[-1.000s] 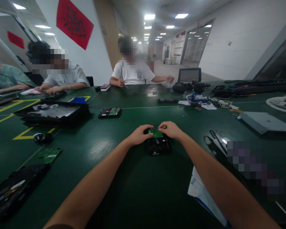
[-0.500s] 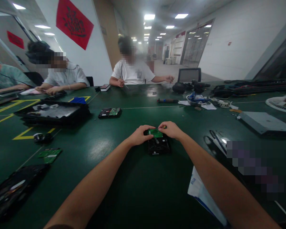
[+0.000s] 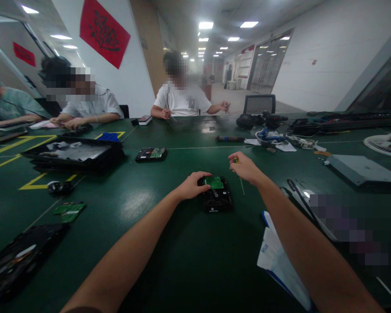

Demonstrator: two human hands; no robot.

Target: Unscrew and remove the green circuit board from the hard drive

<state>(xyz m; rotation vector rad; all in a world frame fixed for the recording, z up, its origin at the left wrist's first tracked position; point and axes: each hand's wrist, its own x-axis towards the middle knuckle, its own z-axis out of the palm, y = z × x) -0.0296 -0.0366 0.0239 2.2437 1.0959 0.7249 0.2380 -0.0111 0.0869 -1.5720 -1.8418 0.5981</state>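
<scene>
A black hard drive (image 3: pixel 217 202) with a green circuit board (image 3: pixel 216 182) on its top face lies on the table in front of me. My left hand (image 3: pixel 196 184) grips its left far side, thumb over the board's edge and fingers along the far side. Right of the drive and raised off it, my right hand (image 3: pixel 244 167) is closed around a screwdriver (image 3: pixel 242 187). Its thin shaft points down toward the table, and a bit of yellow handle shows between the fingers.
Another hard drive (image 3: pixel 151 154) lies farther off, near stacked black trays (image 3: pixel 74 152). At left are a loose green board (image 3: pixel 69 211) and a black casing (image 3: pixel 22 261). A white packet (image 3: pixel 276 258) lies under my right forearm; a grey metal box (image 3: pixel 366 171) sits at right. Several people sit opposite.
My right hand has lifted away from the circuit board and moved right with the screwdriver, whose shaft now shows. My left hand has stayed on the hard drive.
</scene>
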